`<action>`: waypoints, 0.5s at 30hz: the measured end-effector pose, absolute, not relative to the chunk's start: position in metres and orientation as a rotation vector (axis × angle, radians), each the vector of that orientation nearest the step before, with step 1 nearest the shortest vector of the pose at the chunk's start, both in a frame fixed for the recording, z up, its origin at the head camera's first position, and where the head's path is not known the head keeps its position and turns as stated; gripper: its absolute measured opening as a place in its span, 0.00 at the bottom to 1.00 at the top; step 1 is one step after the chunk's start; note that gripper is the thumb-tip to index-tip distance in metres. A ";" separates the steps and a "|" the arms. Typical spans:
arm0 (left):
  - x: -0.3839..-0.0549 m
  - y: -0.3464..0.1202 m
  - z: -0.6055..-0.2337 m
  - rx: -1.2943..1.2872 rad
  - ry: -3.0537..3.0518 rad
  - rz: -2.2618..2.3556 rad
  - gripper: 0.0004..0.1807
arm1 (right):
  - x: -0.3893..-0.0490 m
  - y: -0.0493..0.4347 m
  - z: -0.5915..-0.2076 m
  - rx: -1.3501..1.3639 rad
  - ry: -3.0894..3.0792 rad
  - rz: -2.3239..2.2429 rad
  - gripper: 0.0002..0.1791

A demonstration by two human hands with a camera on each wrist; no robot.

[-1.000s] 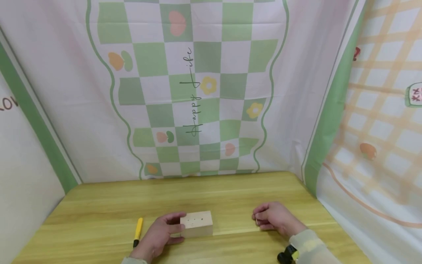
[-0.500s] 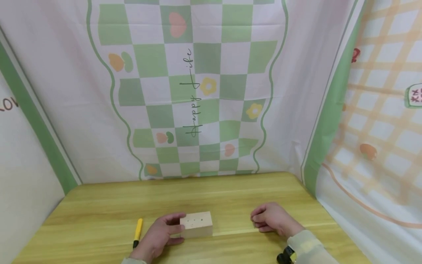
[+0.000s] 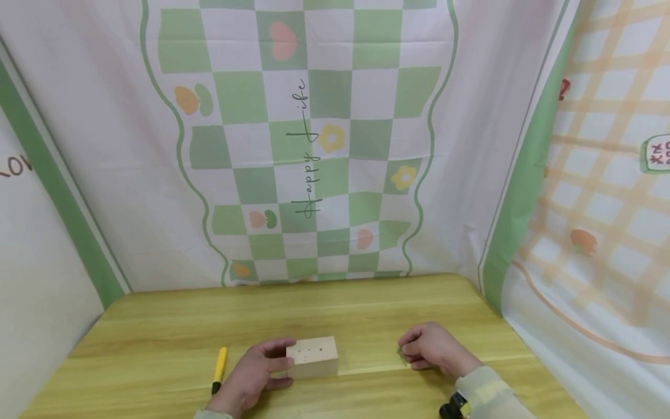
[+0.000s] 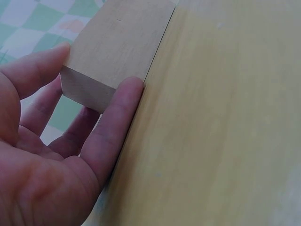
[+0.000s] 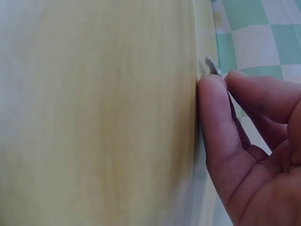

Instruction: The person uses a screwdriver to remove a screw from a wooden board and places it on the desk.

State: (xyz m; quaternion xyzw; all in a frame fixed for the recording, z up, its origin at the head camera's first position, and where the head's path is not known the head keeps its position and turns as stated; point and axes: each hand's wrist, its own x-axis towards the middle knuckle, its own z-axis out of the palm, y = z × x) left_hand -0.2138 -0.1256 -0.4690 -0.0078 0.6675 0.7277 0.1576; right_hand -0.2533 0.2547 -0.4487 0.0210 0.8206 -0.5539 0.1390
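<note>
My left hand (image 3: 251,372) grips the left end of a pale wooden block (image 3: 319,362) lying on the table. A few small dark holes run across the block's top. In the left wrist view the block (image 4: 117,42) has fingertips on its edges at the near end. Off to the right of the block, my right hand (image 3: 431,346) pinches a small thin metal piece (image 5: 212,65) between thumb and fingertip, low over the table. Most of that piece is hidden by the fingers, and I cannot tell its exact kind.
A slim yellow tool (image 3: 220,364) with a black end lies left of my left hand. The wood-grain table (image 3: 293,308) ends at a checked cloth (image 3: 335,174) behind. Another cloth (image 3: 591,233) hangs on the right side.
My right hand has shifted slightly left, and the metal piece has turned between its fingers. The left hand and the wooden block have stayed in place.
</note>
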 end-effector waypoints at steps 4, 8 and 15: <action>-0.214 -0.127 -0.469 -0.019 1.917 2.077 0.27 | -0.253 0.255 -0.450 0.043 2.364 -1.622 0.09; -0.214 -0.129 -0.467 -0.006 1.955 2.043 0.27 | -0.252 0.255 -0.448 0.075 2.368 -1.638 0.10; -0.217 -0.128 -0.459 0.068 2.137 1.923 0.25 | -0.252 0.249 -0.428 0.101 2.507 -1.587 0.16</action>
